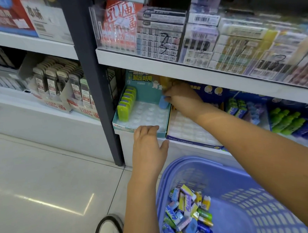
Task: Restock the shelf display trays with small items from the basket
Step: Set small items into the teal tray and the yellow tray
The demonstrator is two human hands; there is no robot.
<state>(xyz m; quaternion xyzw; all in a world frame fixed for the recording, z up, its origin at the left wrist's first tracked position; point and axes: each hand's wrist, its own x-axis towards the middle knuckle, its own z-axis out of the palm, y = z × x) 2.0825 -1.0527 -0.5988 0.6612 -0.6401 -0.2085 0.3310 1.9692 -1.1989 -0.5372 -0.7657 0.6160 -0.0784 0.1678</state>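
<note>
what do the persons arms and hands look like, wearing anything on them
Both are bare: no glove on the left hand or the right hand. The forearms are uncovered right to the picture's edge, with no sleeve or cuff in view. No watch, bracelet or band shows at either wrist.

Retail shop aisle. White shelves (188, 71) packed with barcoded boxes (159, 43) behind clear dividers (95, 22); cardboard display trays (123, 127); purple basket (200, 164); tiled floor (38, 172).
</note>
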